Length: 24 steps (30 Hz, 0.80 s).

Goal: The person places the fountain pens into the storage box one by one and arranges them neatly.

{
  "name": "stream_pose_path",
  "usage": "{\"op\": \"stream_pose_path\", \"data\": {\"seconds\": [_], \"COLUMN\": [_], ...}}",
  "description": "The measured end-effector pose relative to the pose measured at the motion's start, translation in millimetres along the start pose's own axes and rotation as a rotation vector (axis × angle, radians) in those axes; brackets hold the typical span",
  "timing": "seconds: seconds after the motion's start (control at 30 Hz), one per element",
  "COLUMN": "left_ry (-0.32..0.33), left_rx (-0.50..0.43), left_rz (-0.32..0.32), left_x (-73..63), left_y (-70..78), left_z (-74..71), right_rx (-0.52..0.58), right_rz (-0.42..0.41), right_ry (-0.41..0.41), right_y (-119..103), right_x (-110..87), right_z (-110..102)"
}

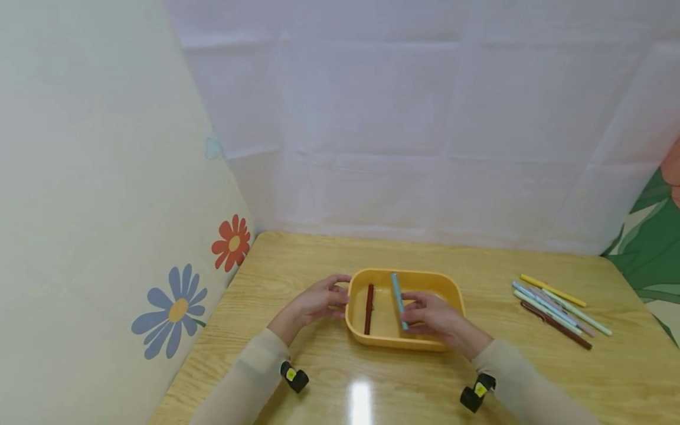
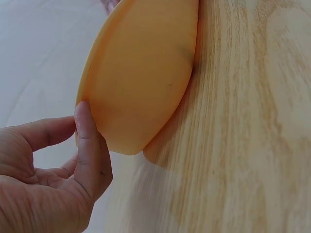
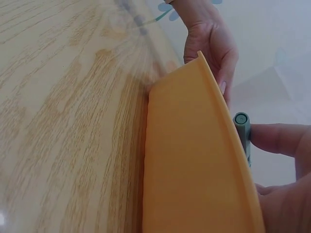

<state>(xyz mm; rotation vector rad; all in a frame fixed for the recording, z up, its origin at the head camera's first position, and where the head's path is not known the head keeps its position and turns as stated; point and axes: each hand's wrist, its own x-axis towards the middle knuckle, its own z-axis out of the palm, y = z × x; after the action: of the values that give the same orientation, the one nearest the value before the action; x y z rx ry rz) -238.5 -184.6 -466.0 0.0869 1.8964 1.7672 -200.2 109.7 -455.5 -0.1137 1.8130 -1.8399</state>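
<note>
A yellow plastic tray (image 1: 404,341) rests on the wooden table in the head view. At its left side my left hand (image 1: 325,296) pinches the rim between thumb and fingers, as the left wrist view also shows with the tray wall (image 2: 141,73). Over the tray's middle, my right hand (image 1: 432,319) holds a teal pen (image 1: 398,298) between thumb and fingers. In the right wrist view the end of that pen (image 3: 241,119) shows just above the rim. A dark brown pen (image 1: 369,310) lies inside the tray's left part.
To the right, several pens (image 1: 552,307) lie in a loose pile on the table (image 1: 494,366), among them a yellow pen (image 1: 552,290) and a brown pen (image 1: 563,330). A white cloth (image 1: 372,118) hangs behind the table; a flower-patterned wall (image 1: 106,206) stands on the left.
</note>
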Motion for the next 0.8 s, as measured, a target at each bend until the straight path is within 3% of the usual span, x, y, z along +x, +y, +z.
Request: {"op": "stream_pose_path", "data": {"seconds": [0.8], "left_ry": [-0.004], "left_rx": [0.014], "left_rz": [0.004], "left_x": [3.2], "left_y": [-2.4], "left_z": [-1.5], "right_rx": [-0.032], "right_rz": [0.079], "right_ry": [-0.007], "right_y": [5.3], "right_x": [20.2], "right_z": [20.1]}}
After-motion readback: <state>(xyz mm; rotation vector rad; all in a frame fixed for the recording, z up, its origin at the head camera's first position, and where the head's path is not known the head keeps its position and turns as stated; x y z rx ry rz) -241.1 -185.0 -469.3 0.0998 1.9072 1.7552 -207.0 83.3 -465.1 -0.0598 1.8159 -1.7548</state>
